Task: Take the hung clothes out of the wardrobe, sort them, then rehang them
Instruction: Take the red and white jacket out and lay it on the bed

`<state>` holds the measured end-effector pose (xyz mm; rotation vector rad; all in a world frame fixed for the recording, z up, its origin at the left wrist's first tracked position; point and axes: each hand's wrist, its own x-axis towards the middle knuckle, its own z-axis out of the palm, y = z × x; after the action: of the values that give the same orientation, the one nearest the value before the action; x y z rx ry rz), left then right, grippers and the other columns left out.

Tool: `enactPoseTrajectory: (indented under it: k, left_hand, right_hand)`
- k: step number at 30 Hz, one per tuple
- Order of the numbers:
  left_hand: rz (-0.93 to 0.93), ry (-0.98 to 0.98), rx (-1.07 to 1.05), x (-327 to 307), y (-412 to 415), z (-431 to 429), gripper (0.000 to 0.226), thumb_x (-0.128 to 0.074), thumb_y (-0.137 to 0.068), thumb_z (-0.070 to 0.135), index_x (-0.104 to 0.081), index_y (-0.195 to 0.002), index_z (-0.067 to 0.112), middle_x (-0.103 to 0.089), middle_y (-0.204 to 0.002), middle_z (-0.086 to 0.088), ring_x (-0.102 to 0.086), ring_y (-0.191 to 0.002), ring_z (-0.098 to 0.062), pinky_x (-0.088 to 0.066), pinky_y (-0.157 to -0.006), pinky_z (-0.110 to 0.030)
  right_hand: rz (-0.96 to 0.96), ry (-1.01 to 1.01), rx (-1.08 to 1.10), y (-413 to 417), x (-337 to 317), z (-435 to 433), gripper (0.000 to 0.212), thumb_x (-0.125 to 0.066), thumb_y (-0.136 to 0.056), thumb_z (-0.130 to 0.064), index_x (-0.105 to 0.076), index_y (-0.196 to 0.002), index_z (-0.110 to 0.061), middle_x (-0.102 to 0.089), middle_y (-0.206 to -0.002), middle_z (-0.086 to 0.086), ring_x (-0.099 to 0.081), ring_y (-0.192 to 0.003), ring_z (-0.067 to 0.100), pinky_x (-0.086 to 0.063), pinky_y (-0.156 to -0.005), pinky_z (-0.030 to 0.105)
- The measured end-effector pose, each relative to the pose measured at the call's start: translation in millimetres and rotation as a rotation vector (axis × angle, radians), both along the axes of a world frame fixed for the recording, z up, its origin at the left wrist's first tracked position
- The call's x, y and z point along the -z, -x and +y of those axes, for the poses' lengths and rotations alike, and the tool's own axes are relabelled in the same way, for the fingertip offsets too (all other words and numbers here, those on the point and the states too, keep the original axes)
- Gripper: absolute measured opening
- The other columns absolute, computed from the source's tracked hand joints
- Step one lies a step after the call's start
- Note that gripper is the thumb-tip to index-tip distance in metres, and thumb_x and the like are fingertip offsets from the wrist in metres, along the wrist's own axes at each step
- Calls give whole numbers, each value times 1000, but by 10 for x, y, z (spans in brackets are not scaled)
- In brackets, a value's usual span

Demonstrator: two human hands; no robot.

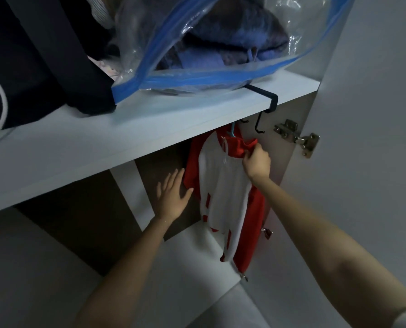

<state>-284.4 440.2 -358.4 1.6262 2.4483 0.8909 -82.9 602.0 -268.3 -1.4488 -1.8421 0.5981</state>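
Red-and-white garment [221,185]: hangs below the white shelf [102,143] at the right end of the wardrobe, close to the open door [367,114]. Its white front panel faces you, with red sleeves and a red back behind it.
Teal hanger [231,133]: only its neck shows, rising from the red collar to the underside of the shelf. The shelf edge hides what it hangs on.
Your right hand [256,162]: reaches up from the lower right, fingers curled tight round a bunch of red cloth at the top of the garment, just beside the collar.
Your left hand [172,197]: flat and unclenched with fingers spread, holding nothing. It sits just beside the garment's red sleeve with the thumb at the cloth's edge; you cannot tell from this view whether it touches.
Clear storage bag [299,27]: blue-edged, lying on the shelf above the garment, with folded blue and dark cloth inside.
Black hook [275,100]: clipped over the shelf's front edge under the corner of the storage bag. Its lower end hangs down just right of the hanger.
Dark bag [31,79]: stands on the left of the shelf, touching the storage bag, with a pale curved line across its side.
Metal hinge [296,137]: fixed where the door meets the wardrobe side, right of the hook and above your right hand.
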Motion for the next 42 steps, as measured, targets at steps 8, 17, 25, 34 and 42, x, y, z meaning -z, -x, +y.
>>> enactPoseTrajectory:
  k: [8,17,25,34,42]
  left_hand:
    - [-28,-23,79,-81,-80,41,68,-51,-97,51,-23,-156,29,-25,-162,3,-15,-151,-17,-4,-122,-53]
    - [-74,-66,203,-106,-249,175,72,-56,-95,48,-24,-156,27,-28,-161,3,-19,-150,-18,-6,-122,-54]
    - [-113,-132,258,-71,-517,476,70,-52,-98,44,-20,-157,23,-21,-163,0,-18,-150,-22,-16,-121,-50]
    - [-94,-50,484,147,-1164,737,42,-51,-100,17,-48,-142,18,-47,-147,-6,-38,-140,-25,-15,-119,-47]
    - [-192,4,746,310,-1877,666,8,-70,-88,15,-63,-85,19,-66,-84,3,-61,-85,-23,-50,-75,-40]
  right_hand:
    - [39,-73,-23,-135,-181,-59,16,-47,-95,-10,-57,-104,-1,-67,-99,21,-62,-92,41,-39,-69,31]
    - [28,-147,-6,-497,-13,-317,11,-53,-94,-13,-60,-98,-5,-70,-85,11,-66,-76,29,-44,-66,29]
    - [-58,-186,2,-1055,187,-753,16,-61,-91,-13,-65,-104,-6,-70,-83,12,-65,-77,35,-33,-62,28]
    - [-142,-98,168,-1797,326,-1439,15,-66,-90,-23,-60,-78,-15,-53,-61,-5,-58,-64,29,-34,-57,32]
    - [-208,62,328,-2704,333,-2019,18,-65,-88,-31,-63,-78,-16,-57,-64,-4,-57,-67,22,-37,-60,30]
